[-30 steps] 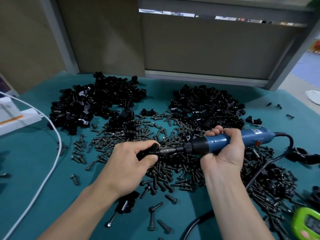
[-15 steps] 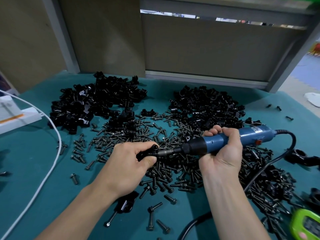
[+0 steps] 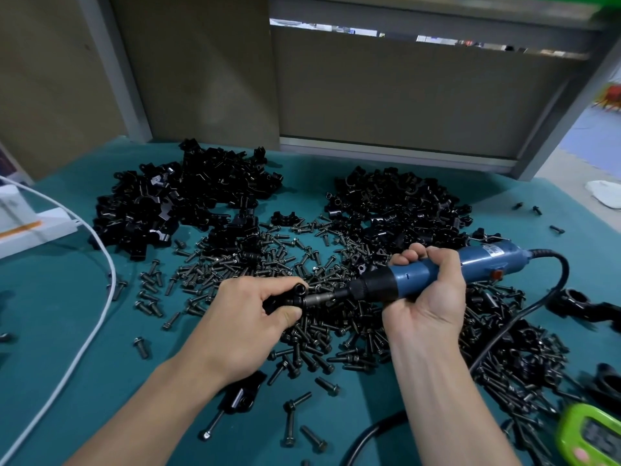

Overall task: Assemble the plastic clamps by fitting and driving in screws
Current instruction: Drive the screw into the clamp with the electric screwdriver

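Black plastic is showing between the thumb and forefinger of the left hand point(image 3: 248, 321) — a small clamp point(image 3: 291, 297), which the curled fingers are pinching tight just above the heap of loose screws point(image 3: 255, 264) on the teal mat point(image 3: 67, 331). The right hand point(image 3: 426, 297) is wrapping all its fingers round the blue electric screwdriver point(image 3: 484, 258), gripping it near the dark collar.

What matters is the line between the two. The driver's long axis is running from upper right down to lower left, lying close to level rather than upright, and its bit point(image 3: 319, 299) is meeting the right-hand face of the clamp. So the clamp is sitting directly to the left of the tool tip, and the left hand is bracing it from the opposite side. The screw itself is hiding under the bit's sleeve; how far it is seated cannot be told.

By my reading, the driving step is under way, and the next push is needing to travel straight along that slanted axis — any tilt of the clamp in the fingers is likely to cam the bit out.
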Tool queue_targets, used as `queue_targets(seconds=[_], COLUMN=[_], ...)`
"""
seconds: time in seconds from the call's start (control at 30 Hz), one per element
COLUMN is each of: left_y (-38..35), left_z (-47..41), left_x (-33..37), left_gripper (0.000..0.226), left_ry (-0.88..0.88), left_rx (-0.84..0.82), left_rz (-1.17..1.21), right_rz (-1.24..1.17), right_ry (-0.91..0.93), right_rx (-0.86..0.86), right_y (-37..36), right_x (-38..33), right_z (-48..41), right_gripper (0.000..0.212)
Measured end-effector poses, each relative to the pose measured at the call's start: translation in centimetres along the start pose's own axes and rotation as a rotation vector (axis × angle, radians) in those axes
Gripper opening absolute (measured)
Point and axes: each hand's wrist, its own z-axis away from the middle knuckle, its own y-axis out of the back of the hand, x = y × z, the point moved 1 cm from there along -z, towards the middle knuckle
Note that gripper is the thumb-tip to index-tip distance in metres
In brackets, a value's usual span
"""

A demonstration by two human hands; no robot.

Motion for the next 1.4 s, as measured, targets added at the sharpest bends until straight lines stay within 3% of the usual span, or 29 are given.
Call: queue_targets(seconds=[0.47, 0.83, 0.93, 1.1, 1.27, 1.4], left_y=[-0.1, 0.1, -0.4, -0.6, 0.6, 1.7], left_z=[-0.1, -0.1, -0.1, -0.4, -0.8, -1.5], left_x=[0.2, 0.3, 0.5, 0.6, 0.9, 0.0], left_gripper=[0.037, 0.048, 0.038, 0.017, 0.018, 0.021], left_ry=[0.002, 0.036, 0.095, 0.358, 0.476, 0.509], left_rx=[-0.026, 0.001, -0.01, -0.1, -0.226, -0.009], left_rz=[-0.057, -0.017, 0.117, 0.453, 0.672, 0.754], right_rz=[0.025, -0.022, -0.041, -0.001, -0.046, 0.004], right_ry=[-0.01, -0.02, -0.032, -0.017, -0.117, -0.13], right_rx=[-0.001, -0.006, -0.032, -0.134, -0.122, -0.04], right_y=[0.1, 0.0, -0.1, -0.9, -0.4, -0.1], right_x=[0.2, 0.0, -0.1, -0.3, -0.8, -1.6], right_z=[-0.1, -0.1, 0.0, 0.0, -0.3, -0.8], right_gripper=[0.015, 0.013, 0.012, 0.014, 0.013, 0.008])
